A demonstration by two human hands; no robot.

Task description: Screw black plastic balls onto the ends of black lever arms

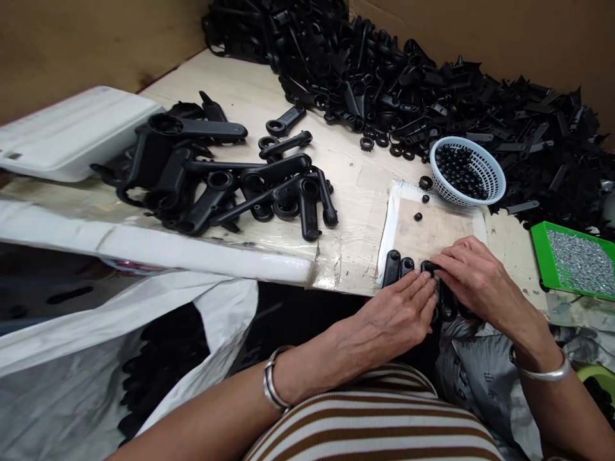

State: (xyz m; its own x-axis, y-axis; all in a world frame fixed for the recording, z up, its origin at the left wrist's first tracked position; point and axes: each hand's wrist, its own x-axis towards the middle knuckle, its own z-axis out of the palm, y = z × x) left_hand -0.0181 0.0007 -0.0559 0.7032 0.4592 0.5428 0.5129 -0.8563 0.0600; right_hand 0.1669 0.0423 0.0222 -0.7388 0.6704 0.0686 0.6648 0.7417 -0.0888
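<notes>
Plain black across the heap of moulded plastic parts, the smaller pile of long plastic arms, the short round-ended plastic bars and the small round plastic beads; pale blue on the latticed round plastic basket, bright green on the shallow rectangular plastic tray, with shiny silver on its tiny metal pieces. Pale cream with faint wood-grain streaks on the flat worktop, plain white on the oblong plastic box, tan-brown on the smooth board walls. Brown-and-white horizontal stripes on the ribbed knit top, bright silver on the rounded metal bangles.
</notes>
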